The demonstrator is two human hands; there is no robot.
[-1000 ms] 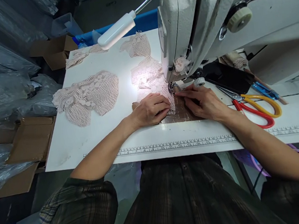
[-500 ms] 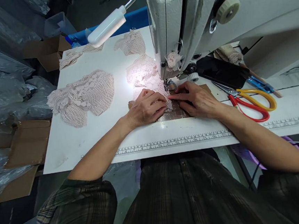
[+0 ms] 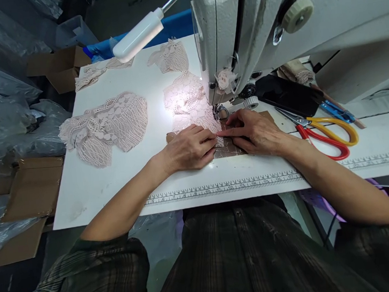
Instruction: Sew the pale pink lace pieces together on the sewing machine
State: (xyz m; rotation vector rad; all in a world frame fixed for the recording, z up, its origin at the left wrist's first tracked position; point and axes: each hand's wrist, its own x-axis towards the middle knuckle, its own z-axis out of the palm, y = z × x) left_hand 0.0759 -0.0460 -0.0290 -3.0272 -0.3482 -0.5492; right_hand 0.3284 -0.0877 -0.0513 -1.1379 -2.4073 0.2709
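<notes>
My left hand lies flat, fingers together, pressing a pale pink lace piece and the brown mesh fabric under it onto the white table. My right hand presses the same fabrics from the right, its forefinger pointing left along the lace edge to meet the left fingertips. Both hands sit just in front of the presser foot of the white sewing machine. The lace runs back under the foot into the lamp's light.
A larger lace piece lies at left, smaller ones behind. Red and yellow scissors, blue snips and a black object lie right of the machine. A white lamp hangs over the table. A ruler strip edges the front. Cardboard boxes stand left.
Both hands have slid a little toward me, away from the presser foot, still pressing the fabrics. The view has shifted slightly.
</notes>
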